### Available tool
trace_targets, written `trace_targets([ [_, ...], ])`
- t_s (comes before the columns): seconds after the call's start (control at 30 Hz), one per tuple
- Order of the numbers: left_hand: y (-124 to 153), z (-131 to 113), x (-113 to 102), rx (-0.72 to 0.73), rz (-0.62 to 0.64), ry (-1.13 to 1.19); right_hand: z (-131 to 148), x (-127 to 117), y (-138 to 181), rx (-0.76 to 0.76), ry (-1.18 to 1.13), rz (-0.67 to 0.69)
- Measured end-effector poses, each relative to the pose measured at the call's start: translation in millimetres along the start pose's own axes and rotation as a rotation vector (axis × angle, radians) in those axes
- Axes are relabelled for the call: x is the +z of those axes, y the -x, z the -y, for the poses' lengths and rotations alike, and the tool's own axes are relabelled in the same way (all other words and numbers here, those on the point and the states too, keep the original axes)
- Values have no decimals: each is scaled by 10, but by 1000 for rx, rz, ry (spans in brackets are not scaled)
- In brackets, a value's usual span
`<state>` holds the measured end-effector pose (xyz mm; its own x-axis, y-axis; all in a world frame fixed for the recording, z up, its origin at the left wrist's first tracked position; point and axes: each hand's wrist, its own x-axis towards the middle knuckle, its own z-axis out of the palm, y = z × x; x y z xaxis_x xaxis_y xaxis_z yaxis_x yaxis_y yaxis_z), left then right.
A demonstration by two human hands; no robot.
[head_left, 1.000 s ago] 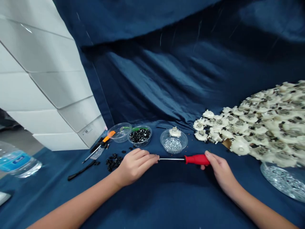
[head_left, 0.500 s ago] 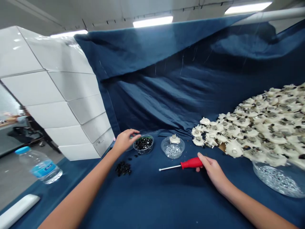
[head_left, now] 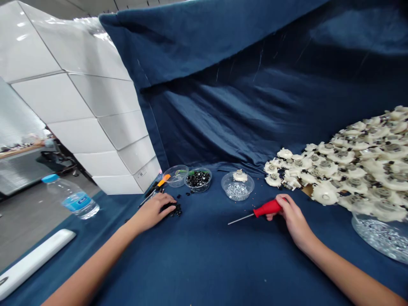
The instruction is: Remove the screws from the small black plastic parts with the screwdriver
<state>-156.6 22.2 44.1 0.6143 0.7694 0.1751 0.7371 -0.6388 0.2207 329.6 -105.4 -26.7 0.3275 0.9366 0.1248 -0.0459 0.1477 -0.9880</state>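
Observation:
My right hand (head_left: 293,216) grips the red handle of a screwdriver (head_left: 267,208), whose thin metal shaft points left and down over the blue cloth. My left hand (head_left: 152,211) rests on a small heap of black parts (head_left: 175,209) on the cloth, fingers bent over them. Behind stand three clear cups: an almost empty one (head_left: 176,175), one with black parts (head_left: 198,179) and one with small silver screws (head_left: 237,185) topped by a white part.
A big pile of cream-white plastic parts (head_left: 350,170) fills the right side, with a clear bowl of screws (head_left: 381,236) in front. An orange-handled tool (head_left: 158,185) lies near stacked white boxes (head_left: 79,102). A water bottle (head_left: 72,198) lies at left.
My left hand left the screwdriver tip, reached to the cups, then dropped onto the black heap. The screwdriver shaft has tilted downward in my right hand. The view shifted.

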Motion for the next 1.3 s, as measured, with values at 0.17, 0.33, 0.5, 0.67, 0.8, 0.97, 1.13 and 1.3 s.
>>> trace_targets([
  [0.17,212,-98,136,29,-87,-17,6,69,72,-24,4,60],
  [0.33,265,-124,175,43,-104,-3,61,106,147,-70,59,126],
  [0.5,357,19,157,69,-87,-9,188,42,193,-228,132,-21],
  [0.67,367,150,143,95,-103,-5,240,-76,192,-392,336,-133],
  [0.8,348,115,104,95,-114,16,258,-79,184,-532,487,-24],
  [0.97,357,14,76,37,-164,35,317,-25,256,-616,596,130],
  [1.13,352,-135,118,-76,-220,187,322,-10,290,-596,660,166],
  [1.3,268,-554,275,-225,-289,607,286,16,290,-564,703,197],
])
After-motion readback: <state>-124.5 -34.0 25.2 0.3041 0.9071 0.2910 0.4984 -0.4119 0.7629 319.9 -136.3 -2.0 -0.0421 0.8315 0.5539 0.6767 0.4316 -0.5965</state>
